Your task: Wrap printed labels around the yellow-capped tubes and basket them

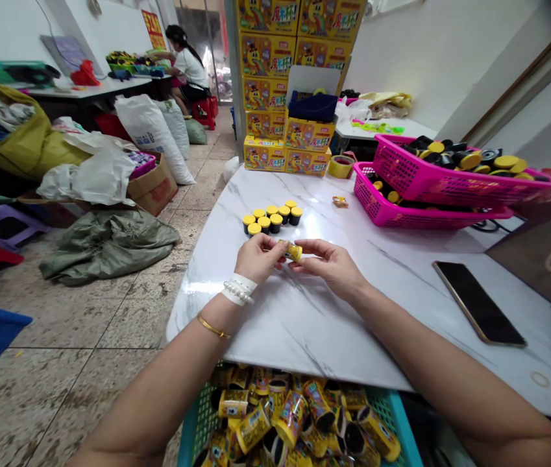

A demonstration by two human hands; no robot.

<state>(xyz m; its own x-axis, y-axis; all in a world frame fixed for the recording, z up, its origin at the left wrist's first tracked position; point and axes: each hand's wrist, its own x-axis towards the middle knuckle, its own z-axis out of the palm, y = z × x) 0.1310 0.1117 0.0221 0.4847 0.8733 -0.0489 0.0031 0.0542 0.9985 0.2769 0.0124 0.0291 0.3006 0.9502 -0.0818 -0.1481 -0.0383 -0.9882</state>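
A small cup with a yellow printed wrapper (pixel 293 251) is held over the white marbled table between both hands. My left hand (pixel 261 254) pinches its left end with thumb and fingers. At its right end, the fingers and thumb of my right hand (pixel 330 264) close on it. Just beyond my left hand stands a cluster of small black cups with yellow lids (pixel 275 220). Below the table edge, a teal basket (pixel 188 421) is full of yellow printed cups (pixel 291 415), lying in all directions.
Two pink baskets (pixel 402 170) of black and yellow pieces are stacked at the right. A phone (pixel 479 303) lies nearer. Yellow boxes (pixel 268 94), a tape roll (pixel 341 167) and a small stack of printed labels (pixel 339 202) are farther back. Another person (pixel 190 68) sits at a far table.
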